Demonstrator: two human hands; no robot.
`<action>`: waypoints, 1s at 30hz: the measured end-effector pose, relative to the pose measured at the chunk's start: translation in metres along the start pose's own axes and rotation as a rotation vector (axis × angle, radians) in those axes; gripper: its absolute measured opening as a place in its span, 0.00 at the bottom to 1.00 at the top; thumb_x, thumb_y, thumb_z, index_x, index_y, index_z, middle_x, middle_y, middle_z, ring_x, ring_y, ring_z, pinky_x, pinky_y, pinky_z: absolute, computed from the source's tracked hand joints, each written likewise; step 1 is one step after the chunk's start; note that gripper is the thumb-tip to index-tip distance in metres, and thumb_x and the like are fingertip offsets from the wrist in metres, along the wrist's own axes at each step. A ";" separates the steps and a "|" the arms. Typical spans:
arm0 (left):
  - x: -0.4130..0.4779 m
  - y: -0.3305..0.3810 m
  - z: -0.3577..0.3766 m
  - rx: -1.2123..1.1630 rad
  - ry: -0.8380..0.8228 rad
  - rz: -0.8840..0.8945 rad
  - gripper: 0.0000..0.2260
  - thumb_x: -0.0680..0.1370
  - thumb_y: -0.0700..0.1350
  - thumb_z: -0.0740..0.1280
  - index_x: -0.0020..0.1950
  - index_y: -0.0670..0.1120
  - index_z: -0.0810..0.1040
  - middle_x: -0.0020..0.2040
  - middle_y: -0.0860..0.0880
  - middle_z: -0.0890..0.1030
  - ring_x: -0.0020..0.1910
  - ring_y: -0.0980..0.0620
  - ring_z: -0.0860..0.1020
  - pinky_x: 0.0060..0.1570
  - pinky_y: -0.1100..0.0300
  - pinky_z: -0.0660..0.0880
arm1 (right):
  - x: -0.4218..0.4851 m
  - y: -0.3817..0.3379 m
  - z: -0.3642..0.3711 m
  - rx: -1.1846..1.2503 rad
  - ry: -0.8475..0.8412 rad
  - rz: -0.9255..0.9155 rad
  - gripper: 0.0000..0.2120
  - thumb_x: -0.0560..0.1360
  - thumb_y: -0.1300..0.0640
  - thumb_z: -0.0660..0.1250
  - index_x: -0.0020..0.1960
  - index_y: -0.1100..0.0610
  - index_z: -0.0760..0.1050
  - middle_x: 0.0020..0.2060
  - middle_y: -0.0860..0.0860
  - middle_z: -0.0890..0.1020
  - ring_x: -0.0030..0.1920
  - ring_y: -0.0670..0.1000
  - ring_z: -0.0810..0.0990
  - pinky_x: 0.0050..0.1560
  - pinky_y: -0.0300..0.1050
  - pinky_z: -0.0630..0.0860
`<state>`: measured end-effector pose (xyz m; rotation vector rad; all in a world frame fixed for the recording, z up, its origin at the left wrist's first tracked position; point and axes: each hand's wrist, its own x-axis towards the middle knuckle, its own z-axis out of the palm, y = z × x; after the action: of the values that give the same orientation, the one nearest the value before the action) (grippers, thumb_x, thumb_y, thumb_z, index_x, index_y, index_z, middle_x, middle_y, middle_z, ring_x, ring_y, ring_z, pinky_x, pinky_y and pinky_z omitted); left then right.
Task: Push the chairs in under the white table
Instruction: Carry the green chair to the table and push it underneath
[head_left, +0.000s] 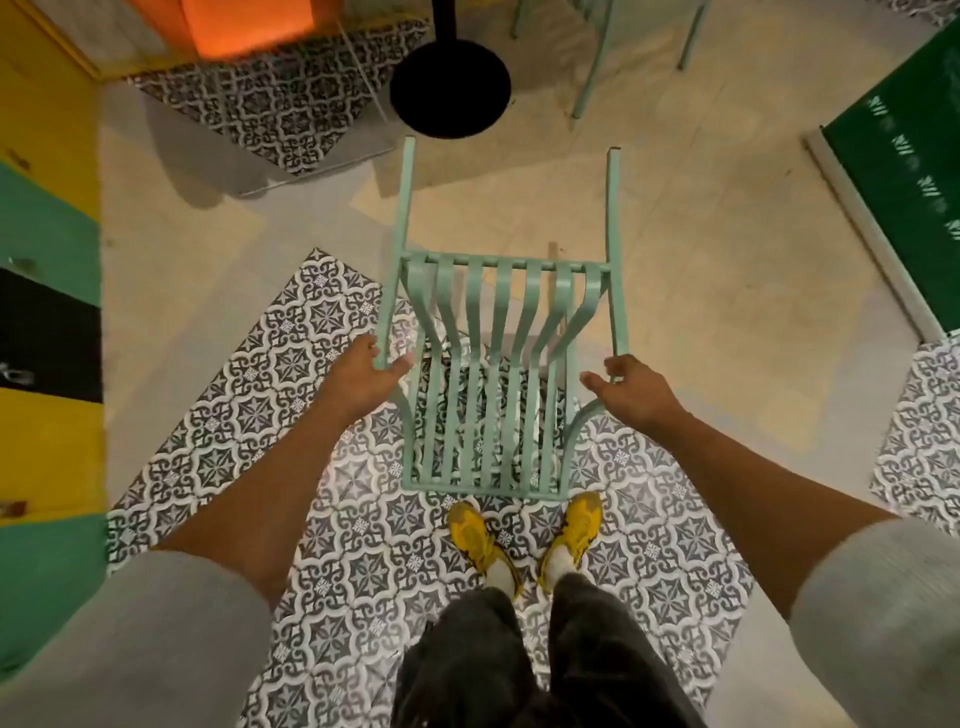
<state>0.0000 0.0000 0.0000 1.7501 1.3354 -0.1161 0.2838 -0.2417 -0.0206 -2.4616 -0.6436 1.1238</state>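
Gripping the mint chair (501, 364) at its left rail, the left hand (363, 371) is clamped; the right hand (631, 387) looks loosely curled at the right rail. Chair stands near the feet; close both hands, push evenly toward the far black table base (451, 88).

Left hand (363, 371) grips the mint chair (498, 374); right hand (631, 387) touches it

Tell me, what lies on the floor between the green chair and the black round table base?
Nothing: in the head view, only bare beige floor separates the green chair from the black round base.
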 end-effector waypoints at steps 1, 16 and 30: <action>0.012 -0.005 0.006 -0.016 0.005 -0.016 0.35 0.81 0.60 0.72 0.81 0.44 0.65 0.77 0.43 0.73 0.68 0.43 0.77 0.64 0.52 0.74 | 0.011 0.007 0.004 0.042 0.017 0.018 0.35 0.81 0.36 0.68 0.78 0.58 0.71 0.75 0.56 0.77 0.73 0.61 0.76 0.71 0.53 0.72; 0.192 -0.125 0.108 -0.182 0.170 -0.291 0.23 0.82 0.55 0.72 0.70 0.43 0.74 0.54 0.47 0.79 0.51 0.47 0.78 0.48 0.56 0.73 | 0.196 0.130 0.077 0.225 0.239 0.306 0.26 0.81 0.40 0.71 0.65 0.61 0.78 0.50 0.59 0.84 0.46 0.60 0.83 0.46 0.52 0.80; 0.239 -0.159 0.114 -0.513 0.142 -0.467 0.10 0.79 0.49 0.75 0.50 0.42 0.81 0.37 0.49 0.79 0.40 0.48 0.75 0.56 0.48 0.77 | 0.243 0.140 0.091 0.449 0.353 0.519 0.21 0.83 0.48 0.69 0.66 0.64 0.77 0.41 0.56 0.83 0.46 0.61 0.87 0.42 0.48 0.81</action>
<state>0.0178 0.0950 -0.2933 1.0183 1.6829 0.0892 0.3902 -0.2151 -0.2941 -2.3781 0.3390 0.8338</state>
